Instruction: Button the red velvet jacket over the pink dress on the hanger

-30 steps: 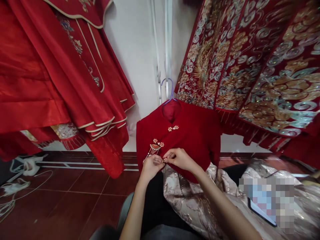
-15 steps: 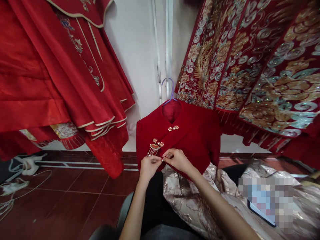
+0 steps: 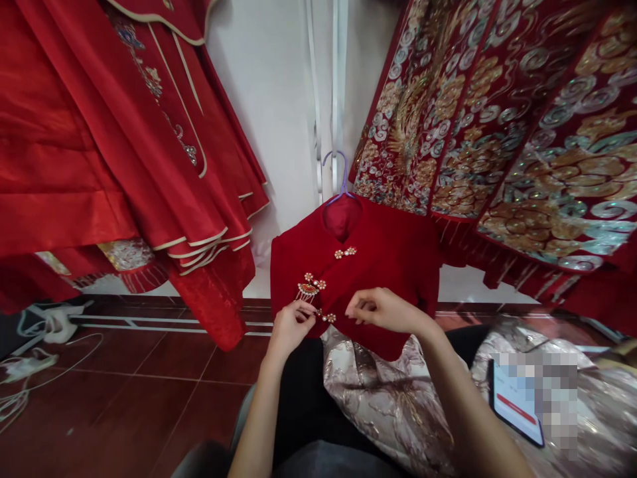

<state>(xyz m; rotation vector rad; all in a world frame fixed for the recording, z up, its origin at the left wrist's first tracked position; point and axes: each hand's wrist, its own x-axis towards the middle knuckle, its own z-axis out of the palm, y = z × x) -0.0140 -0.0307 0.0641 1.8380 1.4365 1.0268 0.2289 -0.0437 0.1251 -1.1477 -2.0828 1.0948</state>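
Observation:
A dark red velvet jacket (image 3: 393,252) hangs in front of me on a purple hanger (image 3: 342,174). Two pearl flower clasps, an upper clasp (image 3: 345,253) and a lower clasp (image 3: 328,318), sit on its front. Between them is a fan-shaped brooch (image 3: 308,288) with dangling tassels. My left hand (image 3: 292,326) is closed, thumb and fingers pinching the left end of the lower clasp and hiding it. My right hand (image 3: 385,309) is raised to the right of that clasp, apart from it. Its fingers are curled together; whether they hold something thin cannot be seen.
Red garments (image 3: 94,133) hang at the left, and a sequined embroidered skirt (image 3: 478,126) at the right. Shiny brocade fabric (image 3: 368,392) lies across my lap, with a phone (image 3: 515,405) on it. White cables (image 3: 22,372) lie on the tiled floor (image 3: 139,405).
My right hand has moved right, away from the lower clasp, which now shows more. My left hand stays at the clasp, with its fingers slightly shifted.

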